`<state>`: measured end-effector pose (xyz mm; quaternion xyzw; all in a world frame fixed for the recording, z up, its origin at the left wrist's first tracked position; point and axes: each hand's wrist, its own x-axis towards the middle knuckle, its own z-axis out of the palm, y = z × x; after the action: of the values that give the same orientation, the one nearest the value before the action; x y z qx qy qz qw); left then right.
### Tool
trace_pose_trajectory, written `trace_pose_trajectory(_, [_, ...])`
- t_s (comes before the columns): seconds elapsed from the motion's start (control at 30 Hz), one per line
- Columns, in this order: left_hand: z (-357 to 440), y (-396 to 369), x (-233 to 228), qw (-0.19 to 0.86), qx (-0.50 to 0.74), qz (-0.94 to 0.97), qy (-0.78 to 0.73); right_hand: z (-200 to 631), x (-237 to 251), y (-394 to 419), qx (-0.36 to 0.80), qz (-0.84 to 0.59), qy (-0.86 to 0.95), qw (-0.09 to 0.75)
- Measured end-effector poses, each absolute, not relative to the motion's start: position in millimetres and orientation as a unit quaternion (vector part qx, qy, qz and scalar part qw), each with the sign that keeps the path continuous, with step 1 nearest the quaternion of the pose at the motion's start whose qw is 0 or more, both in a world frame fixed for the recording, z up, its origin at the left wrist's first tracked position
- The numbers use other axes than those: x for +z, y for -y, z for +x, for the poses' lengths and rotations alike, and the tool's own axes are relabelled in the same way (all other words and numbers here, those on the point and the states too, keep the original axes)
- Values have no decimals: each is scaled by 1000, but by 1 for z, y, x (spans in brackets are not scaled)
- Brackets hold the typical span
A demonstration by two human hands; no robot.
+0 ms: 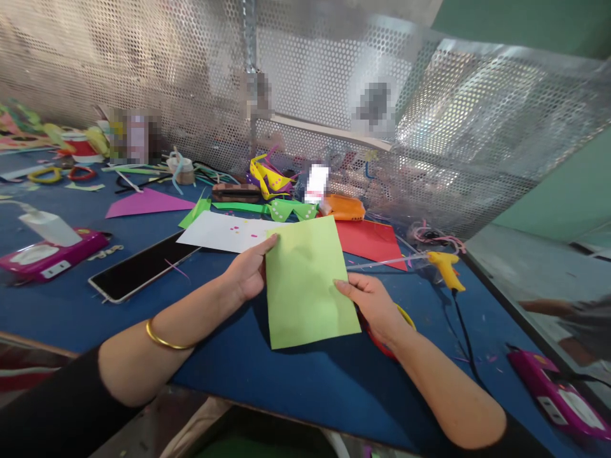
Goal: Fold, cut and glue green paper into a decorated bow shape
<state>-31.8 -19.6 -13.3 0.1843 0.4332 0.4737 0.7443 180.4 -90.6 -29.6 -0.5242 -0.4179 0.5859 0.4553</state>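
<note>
A light green paper sheet (305, 283) is held just above the blue table (296, 375) by both hands. My left hand (248, 273) pinches its left edge near the top, thumb on the front. My right hand (375, 305) grips the right edge, thumb over the paper. Under my right wrist lies a pair of scissors with red and yellow handles (382, 340), mostly hidden. A gold bangle (165, 340) sits on my left forearm.
A phone (143, 266) and a white sheet (224, 232) lie to the left, a red sheet (370, 242) and a yellow glue gun (446, 267) to the right. Pink power strips (48, 254) (556, 391) sit at both sides. Paper scraps crowd the perforated metal screen (334, 95) behind.
</note>
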Motion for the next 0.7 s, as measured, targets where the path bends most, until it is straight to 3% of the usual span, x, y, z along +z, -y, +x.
trace_pose_trajectory(0.27, [-20, 40, -17, 818, 368, 240, -372, 179, -35, 87, 579, -500, 319, 560])
trace_pose_trajectory(0.43, [-18, 43, -18, 869, 297, 192, -345, 175, -37, 86, 632, -441, 340, 539])
trace_pose_trajectory(0.7, [-19, 40, -20, 757, 435, 273, -404, 184, -38, 83, 600, -467, 373, 531])
